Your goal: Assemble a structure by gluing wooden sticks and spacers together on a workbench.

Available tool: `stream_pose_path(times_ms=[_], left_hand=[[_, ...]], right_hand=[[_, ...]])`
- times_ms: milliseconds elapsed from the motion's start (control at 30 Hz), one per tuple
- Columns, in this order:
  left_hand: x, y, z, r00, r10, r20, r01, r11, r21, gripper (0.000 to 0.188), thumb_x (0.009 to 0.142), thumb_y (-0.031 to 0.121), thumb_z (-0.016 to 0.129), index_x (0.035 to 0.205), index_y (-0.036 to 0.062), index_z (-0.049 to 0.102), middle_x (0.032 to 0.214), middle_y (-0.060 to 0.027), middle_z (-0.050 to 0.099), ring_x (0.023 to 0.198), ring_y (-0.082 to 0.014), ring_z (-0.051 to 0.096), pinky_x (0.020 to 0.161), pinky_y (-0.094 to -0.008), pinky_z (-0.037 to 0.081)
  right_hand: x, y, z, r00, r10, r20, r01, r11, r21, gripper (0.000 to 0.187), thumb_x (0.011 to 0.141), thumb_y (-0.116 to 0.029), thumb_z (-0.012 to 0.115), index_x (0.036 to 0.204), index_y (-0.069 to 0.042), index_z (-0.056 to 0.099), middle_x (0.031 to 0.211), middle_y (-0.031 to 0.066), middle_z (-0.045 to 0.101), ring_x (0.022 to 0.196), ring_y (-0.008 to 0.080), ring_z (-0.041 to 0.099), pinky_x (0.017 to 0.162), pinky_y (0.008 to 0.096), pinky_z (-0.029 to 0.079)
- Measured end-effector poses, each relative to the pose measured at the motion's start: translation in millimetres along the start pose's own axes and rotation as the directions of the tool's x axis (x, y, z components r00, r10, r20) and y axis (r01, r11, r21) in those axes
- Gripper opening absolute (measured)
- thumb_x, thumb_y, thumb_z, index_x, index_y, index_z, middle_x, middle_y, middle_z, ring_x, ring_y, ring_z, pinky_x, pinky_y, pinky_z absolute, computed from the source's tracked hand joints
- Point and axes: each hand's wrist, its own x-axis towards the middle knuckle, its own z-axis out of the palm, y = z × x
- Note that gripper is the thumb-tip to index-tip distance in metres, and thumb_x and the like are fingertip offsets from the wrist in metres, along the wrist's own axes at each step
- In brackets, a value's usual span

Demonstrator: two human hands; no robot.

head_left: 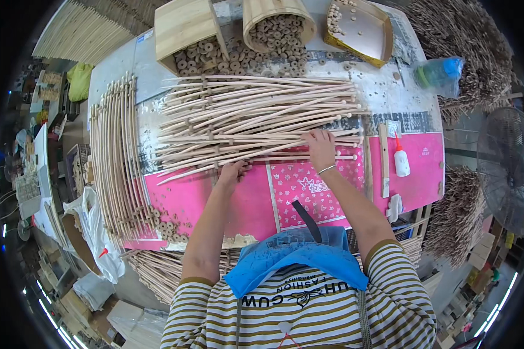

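A heap of thin pale wooden sticks (256, 104) lies crosswise on the table, several with small balls at their right ends and brown rings partway along. My right hand (321, 150) is closed over a wooden stick near the ball ends, at the heap's near right side. Lower and to the left, my left hand (233, 173) has its fingers curled together just under the nearest sticks. Whatever it may pinch is too small to make out. Under both hands spreads a pink printed sheet (244, 209).
A wooden box (186, 29) and a round wooden tub (279, 11) spill brown rings at the back. Further right are a shallow tray (361, 32) and a white glue bottle (401, 161). More sticks (116, 157) line the left edge beside loose rings (169, 230).
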Motion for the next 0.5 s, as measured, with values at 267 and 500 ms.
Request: stream_pose_path(times_ms=[267,500], left_hand=[[-13.9,-13.9,-2.8,0.999,-0.006,-0.034,0.005,1.000,-0.025,0.016,0.094,0.017,0.060,0.099,0.0035,0.067,0.089,-0.0079,0.074,0.062,-0.0094,0.054,0.050,-0.0242,0.041],[-25.7,-21.6,-10.0,0.998,0.037,-0.060,-0.033,0.997,0.066,0.017,0.093,0.017,0.060,0.102,0.0056,0.069,0.091,-0.0062,0.073,0.060,-0.0081,0.054,0.051,-0.0234,0.041]], right_hand=[[-17.6,-13.8,-4.1,0.999,-0.010,0.031,0.010,1.000,-0.003,0.053,0.079,-0.004,0.060,0.130,-0.019,0.059,0.131,0.0060,0.054,0.127,0.0249,0.048,0.115,0.0514,0.028],[-56.1,-37.6,-23.6,0.992,0.006,0.128,-0.028,0.984,0.173,0.039,0.083,-0.008,0.063,0.122,-0.014,0.062,0.122,0.0101,0.060,0.107,0.0290,0.057,0.096,0.0435,0.043]])
